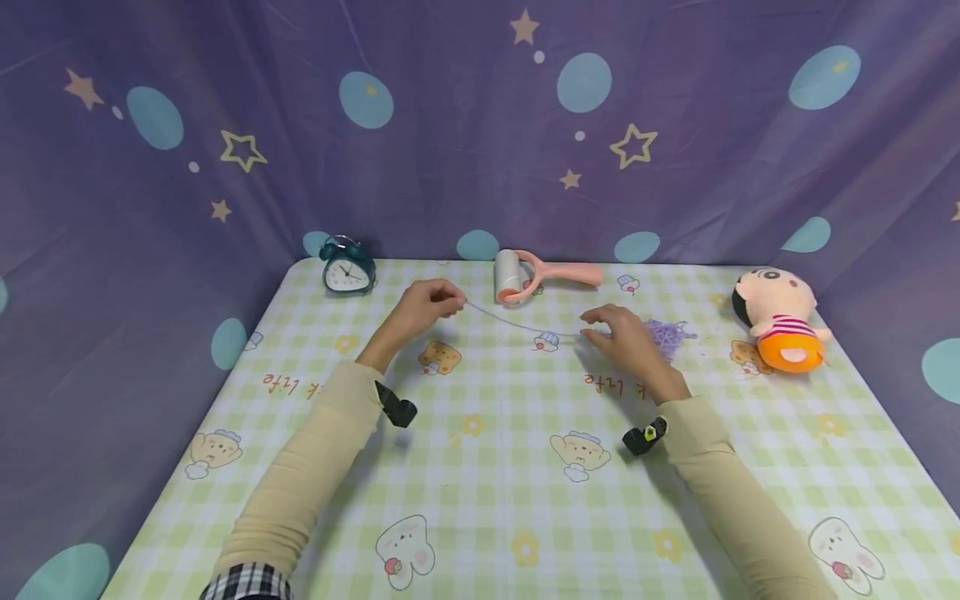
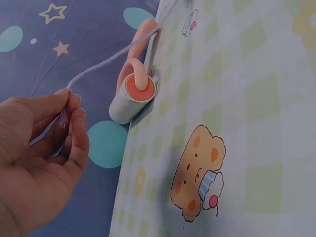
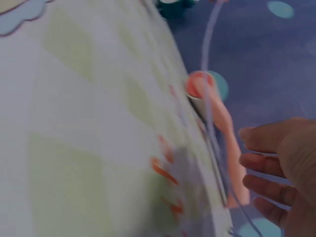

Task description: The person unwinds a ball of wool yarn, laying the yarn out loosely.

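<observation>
Between thumb and fingertips, my left hand (image 1: 429, 307) pinches the end of a thin light-purple yarn strand (image 2: 101, 64). From there the strand (image 1: 517, 323) sags across to my right hand (image 1: 624, 335) and runs on past it. My right hand (image 3: 281, 170) has its thumb and fingers parted, with nothing between them; the yarn passes just beyond its fingertips in the right wrist view. A tangled purple yarn bundle (image 1: 667, 336) lies on the table just beyond the right hand, partly hidden by it.
A pink-handled lint roller (image 1: 562, 272) lies at the table's back, behind the strand. The dark green alarm clock (image 1: 348, 271) stands at back left. On the right lies a plush doll (image 1: 786, 321) in orange shorts. A checked cloth (image 1: 495, 467) covers the table; purple curtains (image 1: 465, 125) hang behind.
</observation>
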### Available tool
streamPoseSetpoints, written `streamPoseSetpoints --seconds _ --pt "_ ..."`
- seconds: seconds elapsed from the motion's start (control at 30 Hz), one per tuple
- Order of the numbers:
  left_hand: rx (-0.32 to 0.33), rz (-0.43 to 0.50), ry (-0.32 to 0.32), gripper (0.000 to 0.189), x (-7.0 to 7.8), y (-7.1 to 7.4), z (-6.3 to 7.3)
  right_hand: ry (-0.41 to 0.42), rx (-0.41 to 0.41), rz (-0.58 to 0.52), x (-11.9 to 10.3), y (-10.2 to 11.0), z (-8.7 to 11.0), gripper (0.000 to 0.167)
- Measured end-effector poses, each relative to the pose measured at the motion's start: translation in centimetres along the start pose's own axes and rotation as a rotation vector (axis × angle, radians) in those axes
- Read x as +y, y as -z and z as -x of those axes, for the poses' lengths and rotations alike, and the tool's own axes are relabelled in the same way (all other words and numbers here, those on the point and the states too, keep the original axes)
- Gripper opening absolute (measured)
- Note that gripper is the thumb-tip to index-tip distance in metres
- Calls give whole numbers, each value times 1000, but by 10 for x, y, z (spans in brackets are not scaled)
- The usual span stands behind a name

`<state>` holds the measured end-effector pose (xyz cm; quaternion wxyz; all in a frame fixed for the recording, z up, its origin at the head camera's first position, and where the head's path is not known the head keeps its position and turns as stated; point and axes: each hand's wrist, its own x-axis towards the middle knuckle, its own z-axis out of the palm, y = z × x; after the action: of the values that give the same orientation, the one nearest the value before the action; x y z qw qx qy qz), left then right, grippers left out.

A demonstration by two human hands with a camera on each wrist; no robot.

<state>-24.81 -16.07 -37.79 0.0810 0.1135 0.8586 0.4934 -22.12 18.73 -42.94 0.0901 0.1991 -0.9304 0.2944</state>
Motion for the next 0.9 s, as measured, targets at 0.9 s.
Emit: streamPoseSetpoints --seconds 0.9 --pt "44 15 -24 19 4 -5 -3 -28 -236 -56 3 -1 12 9"
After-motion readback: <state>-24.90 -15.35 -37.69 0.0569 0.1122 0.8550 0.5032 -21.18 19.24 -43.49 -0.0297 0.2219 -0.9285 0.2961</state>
